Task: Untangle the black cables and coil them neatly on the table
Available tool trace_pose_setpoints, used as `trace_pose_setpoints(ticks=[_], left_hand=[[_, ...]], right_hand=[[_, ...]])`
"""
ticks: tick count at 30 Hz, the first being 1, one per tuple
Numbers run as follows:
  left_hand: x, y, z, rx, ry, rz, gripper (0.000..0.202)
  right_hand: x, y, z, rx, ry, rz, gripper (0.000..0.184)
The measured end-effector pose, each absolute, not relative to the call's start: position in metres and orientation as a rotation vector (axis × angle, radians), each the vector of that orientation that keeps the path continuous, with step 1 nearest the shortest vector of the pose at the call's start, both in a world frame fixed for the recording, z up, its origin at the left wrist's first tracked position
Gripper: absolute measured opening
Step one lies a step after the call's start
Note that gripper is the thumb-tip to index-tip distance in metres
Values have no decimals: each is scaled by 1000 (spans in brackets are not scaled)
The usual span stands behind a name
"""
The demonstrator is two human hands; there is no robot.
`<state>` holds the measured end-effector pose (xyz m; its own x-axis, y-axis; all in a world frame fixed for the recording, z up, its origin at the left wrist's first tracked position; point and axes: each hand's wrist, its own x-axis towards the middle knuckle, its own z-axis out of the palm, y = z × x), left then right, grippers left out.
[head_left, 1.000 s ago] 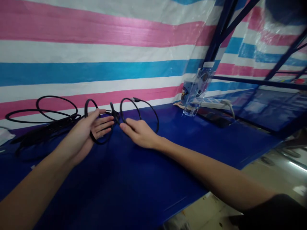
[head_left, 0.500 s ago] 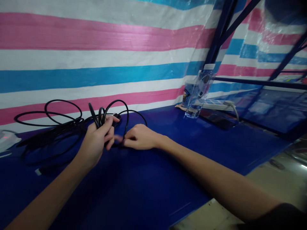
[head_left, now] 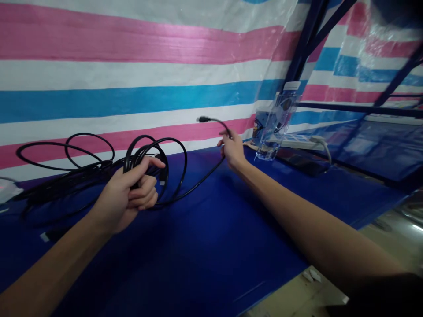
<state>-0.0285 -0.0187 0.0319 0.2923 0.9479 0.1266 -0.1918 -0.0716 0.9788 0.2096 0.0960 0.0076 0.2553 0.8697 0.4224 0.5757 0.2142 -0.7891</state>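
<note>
We find the black, round, plastic-coated cable (head_left: 128,162) above the near-middle of a glossy dark-blue tabletop (head_left: 185,255), gathered in loops at left and running in a single strand to the right. The loops pass through the left hand (head_left: 134,191), whose fingers are curled closed around them, the index finger extended. The right hand (head_left: 233,149), farther right, grips the strand close to its small black plug (head_left: 205,119), which projects leftward in the air; its fingers are only partly curled. Left of the left hand we note a tangled heap of black cables (head_left: 62,182); right of the right hand, a clear plastic bottle with a white cap (head_left: 287,105).
</note>
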Motion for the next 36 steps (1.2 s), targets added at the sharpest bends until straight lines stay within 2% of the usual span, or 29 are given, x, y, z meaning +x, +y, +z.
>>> trace_pose_setpoints(ticks=[3, 6, 11, 13, 17, 19, 21, 24, 26, 29, 31, 33, 36], left_hand=[[-36, -14, 33, 1171, 772, 1060, 26], [-41, -11, 35, 1124, 817, 977, 29], [-38, -20, 42, 1297, 938, 709, 53], [-35, -28, 47, 1462, 1007, 624, 44], [-30, -40, 55, 1786, 1197, 545, 21], [-29, -40, 54, 1935, 1241, 638, 21], [-29, -39, 52, 2073, 1279, 866, 25], [-31, -36, 46, 2176, 1299, 1227, 25], [-32, -34, 41, 2117, 1215, 1429, 21], [-32, -26, 33, 1999, 1081, 1605, 24], [-31, -20, 29, 1936, 1168, 1638, 22], [-29, -16, 28, 1854, 1282, 1626, 14], [-25, -19, 32, 1792, 1241, 1554, 13]], right_hand=[[207, 82, 24, -1133, -1427, 499, 34], [190, 59, 32, -762, -1715, 605, 26], [154, 14, 38, -532, -2232, -51, 34], [146, 1, 39, -519, -2269, -128, 33], [144, -8, 41, -530, -2221, 63, 31], [145, -7, 44, -605, -2212, 104, 35], [148, -4, 48, -769, -2221, 3, 33], [156, 3, 54, -1037, -2206, -154, 15], [162, 9, 56, -1029, -2203, 63, 15], [165, 17, 53, -850, -2030, 666, 20], [164, 18, 50, -818, -1852, 822, 21], [162, 12, 51, -810, -1821, 666, 19], [156, -4, 56, -768, -2016, 277, 5]])
